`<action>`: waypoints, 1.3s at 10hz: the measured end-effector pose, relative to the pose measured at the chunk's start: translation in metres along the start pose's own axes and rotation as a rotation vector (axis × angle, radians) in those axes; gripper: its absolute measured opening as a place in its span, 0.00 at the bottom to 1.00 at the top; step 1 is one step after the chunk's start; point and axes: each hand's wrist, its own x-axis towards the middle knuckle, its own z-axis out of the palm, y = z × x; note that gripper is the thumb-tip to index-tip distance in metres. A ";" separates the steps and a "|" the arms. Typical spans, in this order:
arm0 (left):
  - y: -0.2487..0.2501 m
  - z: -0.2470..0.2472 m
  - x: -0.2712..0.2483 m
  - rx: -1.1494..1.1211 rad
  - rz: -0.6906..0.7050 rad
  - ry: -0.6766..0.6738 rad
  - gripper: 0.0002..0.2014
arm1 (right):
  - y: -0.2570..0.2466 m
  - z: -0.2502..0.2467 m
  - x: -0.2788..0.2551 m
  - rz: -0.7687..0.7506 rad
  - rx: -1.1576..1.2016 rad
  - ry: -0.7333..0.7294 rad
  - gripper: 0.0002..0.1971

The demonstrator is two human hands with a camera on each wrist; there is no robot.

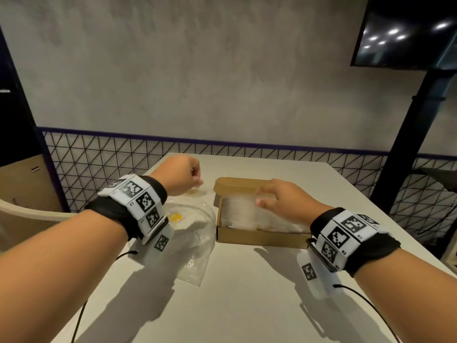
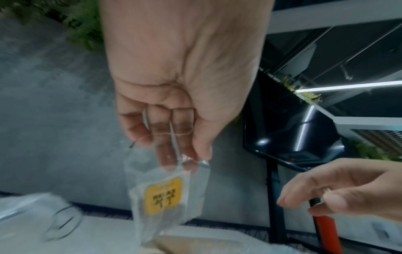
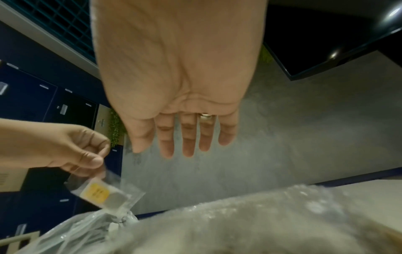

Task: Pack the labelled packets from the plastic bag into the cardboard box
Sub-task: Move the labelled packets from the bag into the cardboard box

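A clear packet (image 2: 165, 197) with a yellow label is pinched at its top edge by the left hand (image 2: 174, 96), hanging above the bag (image 1: 195, 233) and just left of the box (image 1: 259, 235). The right hand (image 1: 284, 201) is held over the box with fingers straight and nothing gripped. More packets (image 1: 243, 214) are stacked inside the box, on the table (image 1: 247, 293).

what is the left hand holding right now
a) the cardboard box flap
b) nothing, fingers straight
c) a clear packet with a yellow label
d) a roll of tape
c: the left hand pinches the top edge of a clear packet with a yellow label, which hangs below its fingers, also seen in the right wrist view.
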 end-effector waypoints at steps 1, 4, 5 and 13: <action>0.019 -0.010 -0.001 -0.183 0.088 0.001 0.06 | -0.018 -0.003 0.000 -0.051 0.080 0.074 0.25; 0.034 0.002 -0.004 -0.608 0.132 -0.109 0.05 | -0.041 -0.002 0.006 -0.046 0.110 0.196 0.05; 0.015 0.005 0.000 -0.518 0.055 -0.110 0.01 | -0.035 0.000 0.008 -0.045 0.111 0.202 0.05; -0.111 0.084 0.042 0.434 -0.411 -0.443 0.26 | 0.007 0.018 0.016 -0.009 0.119 0.165 0.06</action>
